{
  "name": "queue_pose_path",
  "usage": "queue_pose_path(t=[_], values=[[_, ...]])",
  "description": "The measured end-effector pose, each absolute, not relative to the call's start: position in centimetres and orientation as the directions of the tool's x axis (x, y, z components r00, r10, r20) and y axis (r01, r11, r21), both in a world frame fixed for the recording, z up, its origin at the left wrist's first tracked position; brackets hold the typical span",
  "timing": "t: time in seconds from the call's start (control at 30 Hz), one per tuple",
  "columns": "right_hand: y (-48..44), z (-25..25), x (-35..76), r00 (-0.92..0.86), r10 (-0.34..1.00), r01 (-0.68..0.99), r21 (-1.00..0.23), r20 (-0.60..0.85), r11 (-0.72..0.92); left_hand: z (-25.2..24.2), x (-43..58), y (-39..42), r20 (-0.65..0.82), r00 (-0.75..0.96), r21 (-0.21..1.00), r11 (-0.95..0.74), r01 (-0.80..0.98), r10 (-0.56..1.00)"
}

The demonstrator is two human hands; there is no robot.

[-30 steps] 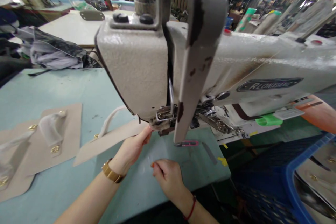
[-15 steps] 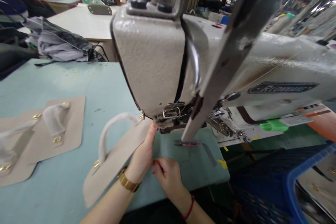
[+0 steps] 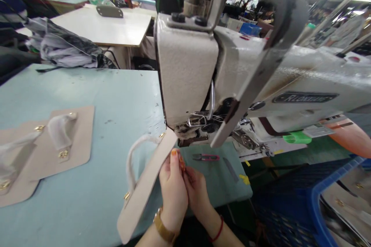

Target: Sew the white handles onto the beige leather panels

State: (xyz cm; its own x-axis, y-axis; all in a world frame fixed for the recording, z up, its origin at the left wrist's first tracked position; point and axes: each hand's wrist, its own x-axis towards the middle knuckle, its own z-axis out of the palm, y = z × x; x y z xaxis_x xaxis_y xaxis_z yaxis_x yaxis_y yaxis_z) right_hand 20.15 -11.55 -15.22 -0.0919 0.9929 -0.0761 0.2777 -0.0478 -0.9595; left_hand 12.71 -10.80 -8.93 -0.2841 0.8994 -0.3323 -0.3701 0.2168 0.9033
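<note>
Just below the cream cast-metal sewing machine [image 3: 185,73], the left hand [image 3: 173,189] pinches tight the edge of a flat beige leatherette bag panel [image 3: 139,202] with a white looped handle [image 3: 129,162], tilted off the pale-blue bench [image 3: 116,96]. The right hand [image 3: 199,195] meets it there; its grip is half hidden, so its width cannot be told.

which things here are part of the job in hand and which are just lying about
In hand: beige handle panel, gripped by left hand, right hand beside it; sewing machine.
Lying about: pink snips, spare handle panels, grey cloth heap, blue crate.
</note>
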Motion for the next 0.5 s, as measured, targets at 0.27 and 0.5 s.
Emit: queue_pose_path(t=[0.27,0.5], values=[[-8.2,-9.2,20.0,-0.085,0.992,0.183,-0.98,-0.095,-0.078,-3.1,0.6,-7.2,-0.043,-0.034,0.979,0.049,0.199,0.999],[-5.7,-9.6,15.8,0.042,0.997,0.242,-0.968,-0.064,-0.072,-3.7,0.1,3.8,-0.08,0.452,0.939,-0.085,0.334,0.888]])
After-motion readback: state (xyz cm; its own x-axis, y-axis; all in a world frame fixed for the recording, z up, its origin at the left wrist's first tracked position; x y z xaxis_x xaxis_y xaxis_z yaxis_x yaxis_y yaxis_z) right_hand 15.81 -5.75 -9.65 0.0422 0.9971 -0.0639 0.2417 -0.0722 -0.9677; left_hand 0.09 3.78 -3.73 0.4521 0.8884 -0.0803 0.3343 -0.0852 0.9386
